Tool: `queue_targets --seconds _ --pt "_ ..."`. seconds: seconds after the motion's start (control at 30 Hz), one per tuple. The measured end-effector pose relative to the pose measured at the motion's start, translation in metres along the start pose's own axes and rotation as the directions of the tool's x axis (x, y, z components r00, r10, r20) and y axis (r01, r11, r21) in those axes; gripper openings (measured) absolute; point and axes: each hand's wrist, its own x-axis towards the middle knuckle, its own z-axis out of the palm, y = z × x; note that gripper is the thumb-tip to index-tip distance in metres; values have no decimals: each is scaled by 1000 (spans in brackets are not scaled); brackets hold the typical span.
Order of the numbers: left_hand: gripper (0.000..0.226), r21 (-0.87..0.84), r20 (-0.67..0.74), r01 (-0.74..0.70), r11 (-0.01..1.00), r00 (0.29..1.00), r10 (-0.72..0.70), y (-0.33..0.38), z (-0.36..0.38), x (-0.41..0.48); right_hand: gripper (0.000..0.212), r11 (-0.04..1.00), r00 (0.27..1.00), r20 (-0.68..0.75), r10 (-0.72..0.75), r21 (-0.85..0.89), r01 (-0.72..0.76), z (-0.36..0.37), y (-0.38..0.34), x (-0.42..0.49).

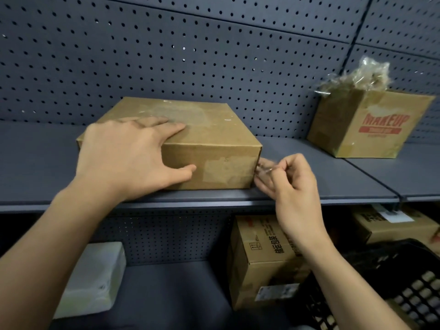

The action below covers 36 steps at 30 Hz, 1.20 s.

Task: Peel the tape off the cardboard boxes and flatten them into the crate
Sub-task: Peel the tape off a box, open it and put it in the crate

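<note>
A flat brown cardboard box [214, 129] lies closed on the upper grey shelf [321, 177]. My left hand [126, 160] presses on its near left corner, fingers spread over the top and thumb on the front face. My right hand [290, 184] is at the box's lower right corner, pinching a strip of clear tape [263, 168] that still joins the box edge. A black plastic crate [404, 282] sits at the bottom right, partly hidden by my right forearm.
A second box printed MAKEUP [366, 125] stands tilted at the right of the shelf, with crumpled clear tape [359, 75] on top. On the lower shelf are a printed cardboard box [257, 256], another box [392, 225] and a white packet [95, 277]. Pegboard wall [190, 55] behind.
</note>
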Motion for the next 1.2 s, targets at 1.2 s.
queue_targets --seconds 1.2 --pt "89 -134 26 -75 988 996 80 -21 7 5 12 982 993 104 -56 -173 73 -25 -12 7"
